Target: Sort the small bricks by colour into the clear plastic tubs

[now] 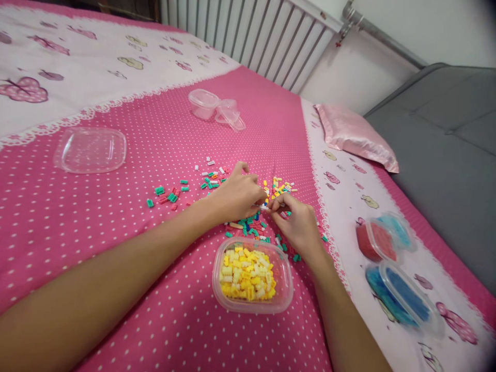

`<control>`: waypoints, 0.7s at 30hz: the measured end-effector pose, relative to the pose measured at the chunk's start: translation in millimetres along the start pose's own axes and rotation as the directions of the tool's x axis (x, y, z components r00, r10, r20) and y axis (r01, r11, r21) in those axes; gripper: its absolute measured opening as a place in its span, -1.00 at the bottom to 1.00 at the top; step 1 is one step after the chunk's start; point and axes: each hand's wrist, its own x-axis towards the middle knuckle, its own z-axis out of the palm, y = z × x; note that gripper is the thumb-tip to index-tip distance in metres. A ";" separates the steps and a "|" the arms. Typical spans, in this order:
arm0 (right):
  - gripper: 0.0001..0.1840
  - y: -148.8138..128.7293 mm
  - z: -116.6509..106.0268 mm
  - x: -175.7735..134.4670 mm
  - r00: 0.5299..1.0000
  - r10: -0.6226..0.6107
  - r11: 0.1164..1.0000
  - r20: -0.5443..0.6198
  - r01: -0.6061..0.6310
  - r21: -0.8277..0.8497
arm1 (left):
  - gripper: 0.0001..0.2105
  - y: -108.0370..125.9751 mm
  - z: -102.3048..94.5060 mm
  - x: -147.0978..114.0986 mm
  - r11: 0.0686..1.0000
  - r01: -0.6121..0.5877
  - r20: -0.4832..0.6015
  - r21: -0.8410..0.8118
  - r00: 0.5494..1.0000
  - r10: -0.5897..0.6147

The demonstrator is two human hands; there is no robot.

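Beneath the left hand (pixel 241 195), bricks (pixel 248 223) lie partly hidden.

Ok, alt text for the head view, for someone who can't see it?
A person's left hand and right hand meet at a small white piece, above scattered bricks on a pink bedspread. A tub of mostly yellow bricks sits in front, with tubs of red and blue at right.

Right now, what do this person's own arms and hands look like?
The left hand and right hand are human hands, ungloved. No sleeve shows on the left forearm or right forearm, and I see no watch or bracelet. No cables or markings appear; fine details are too blurred to tell.
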 end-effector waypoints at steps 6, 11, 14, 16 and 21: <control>-0.85 -0.7 1.0 -0.7 0.999 -0.041 0.990 0.010 0.042 -0.131 | -0.86 1.5 3.2 0.6 1.000 -0.026 -0.041 -0.008 0.999 0.025; -0.84 -1.8 2.2 -1.4 0.998 -0.058 0.989 0.034 0.062 -0.138 | -0.87 1.8 4.6 0.8 1.000 -0.013 -0.041 -0.016 0.999 0.013; -0.84 -2.2 3.0 -1.5 0.999 -0.046 0.993 0.020 0.048 -0.107 | -0.87 1.1 2.4 0.5 0.999 0.000 -0.054 -0.049 0.999 -0.002; -0.85 -2.3 3.6 -1.6 0.999 -0.042 0.995 0.006 0.043 -0.092 | -0.87 1.0 0.2 0.1 0.998 0.007 -0.052 -0.060 0.999 -0.010; -0.85 -2.1 4.4 -2.2 0.999 -0.033 0.998 -0.011 0.032 -0.052 | -0.89 1.7 -3.6 -0.4 0.998 0.034 -0.037 -0.059 0.999 -0.036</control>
